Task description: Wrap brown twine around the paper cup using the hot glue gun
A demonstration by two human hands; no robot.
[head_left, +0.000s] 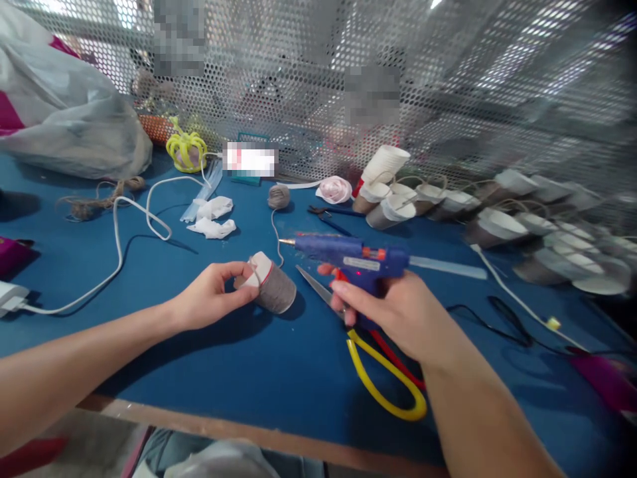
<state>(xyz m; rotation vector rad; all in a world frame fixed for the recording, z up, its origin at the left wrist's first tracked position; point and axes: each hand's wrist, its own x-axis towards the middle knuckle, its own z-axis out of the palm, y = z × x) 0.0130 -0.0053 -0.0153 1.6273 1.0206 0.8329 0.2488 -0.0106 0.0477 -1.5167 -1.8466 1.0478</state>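
Note:
Between the thumb and fingers of my left hand [216,292] is the rim of a small paper cup [276,289] wrapped in grey cord. The cup lies tilted, its white opening toward my left hand. My right hand [383,309] is closed around a blue hot glue gun [353,255], whose metal tip points left, above and right of the cup. A clear glue stick [448,265] juts from the gun's back. Under my right hand lie scissors [388,392] with yellow and red handles, partly hidden. Grey cord runs from the cup to a small ball of cord [279,196].
Several wrapped cups [393,211] stand at the back right. Pliers [336,214] and a pink ribbon roll [334,190] lie behind the gun. White cable [119,245] loops across the left, near white scraps [213,228]. A perforated metal panel [298,86] borders the blue table [269,392].

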